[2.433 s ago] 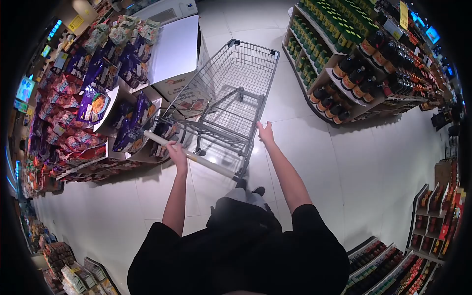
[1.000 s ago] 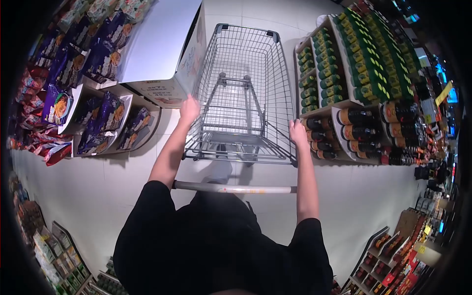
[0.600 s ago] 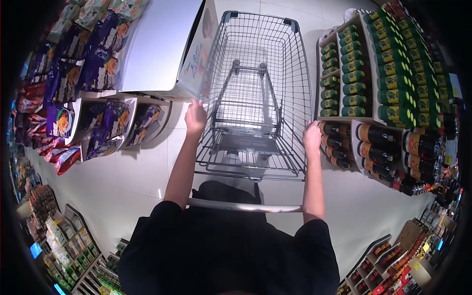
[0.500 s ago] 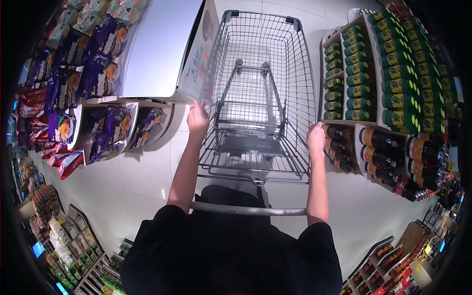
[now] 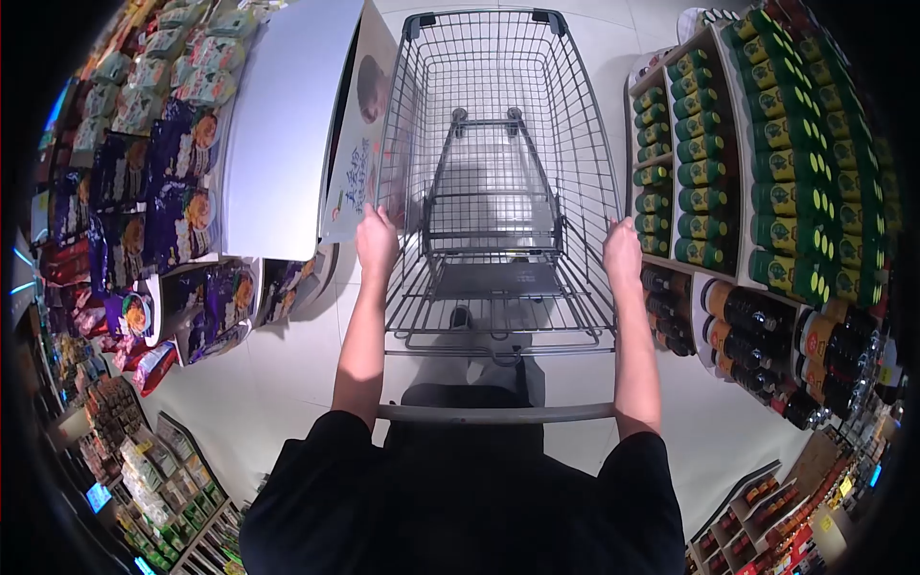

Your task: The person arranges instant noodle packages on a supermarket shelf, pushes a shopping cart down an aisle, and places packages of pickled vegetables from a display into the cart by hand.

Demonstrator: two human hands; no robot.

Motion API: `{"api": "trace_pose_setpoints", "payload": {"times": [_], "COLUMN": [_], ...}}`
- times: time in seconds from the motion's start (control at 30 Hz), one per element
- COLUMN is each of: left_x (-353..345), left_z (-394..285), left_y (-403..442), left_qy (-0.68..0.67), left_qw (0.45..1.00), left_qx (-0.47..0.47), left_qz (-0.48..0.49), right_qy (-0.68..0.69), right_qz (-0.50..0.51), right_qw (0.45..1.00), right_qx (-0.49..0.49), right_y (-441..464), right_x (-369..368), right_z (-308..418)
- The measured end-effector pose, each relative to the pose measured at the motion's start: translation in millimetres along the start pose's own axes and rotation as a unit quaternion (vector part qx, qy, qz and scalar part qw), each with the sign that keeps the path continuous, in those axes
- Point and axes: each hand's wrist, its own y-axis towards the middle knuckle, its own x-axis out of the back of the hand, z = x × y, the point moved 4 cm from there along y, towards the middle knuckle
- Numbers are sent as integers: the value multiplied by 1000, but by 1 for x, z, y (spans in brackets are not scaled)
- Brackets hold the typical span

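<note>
A grey wire shopping cart stands directly in front of me, the mesh of its basket floor showing. On its left upper rim, my left hand is closed, fingers curled over the wire. My right hand is likewise closed on the right upper rim, at about the same height. The cart's push handle runs across close to my body, behind both hands. Beneath the basket, the wheels and lower frame show through the mesh.
At left, a large white display box stands close beside the cart, with purple packets around it. Racks of green bottles and dark bottles line the right. More stocked shelves lie behind me on pale floor tiles.
The display box, packets and bottle racks have slid back towards me in view, as the cart and I move forward. Both hands remain on the cart's rims.
</note>
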Motion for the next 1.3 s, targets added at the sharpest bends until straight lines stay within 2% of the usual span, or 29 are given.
{"api": "trace_pose_setpoints", "payload": {"times": [0.37, 0.47, 0.77, 0.87, 1.07, 1.3], "left_x": [-22, -21, -19, -23, -19, -10], "left_z": [-88, -103, -142, -145, -172, -213], "left_y": [109, 141, 244, 284, 362, 452], "left_qy": [16, 13, 24, 28, 12, 18], "left_qw": [999, 999, 997, 997, 997, 996], "left_qx": [38, 32, 66, 66, 78, 77], "left_qz": [4, -21, -16, -15, -16, -37], "right_qy": [-20, -25, -24, 3, -49, -52], "right_qz": [23, 20, 7, 12, 20, 13], "right_qw": [999, 999, 996, 998, 994, 996], "right_qx": [17, 27, 87, 60, 93, 70], "right_y": [159, 196, 308, 348, 425, 511], "right_x": [25, 30, 39, 39, 40, 42], "right_z": [30, 50, 121, 144, 195, 247]}}
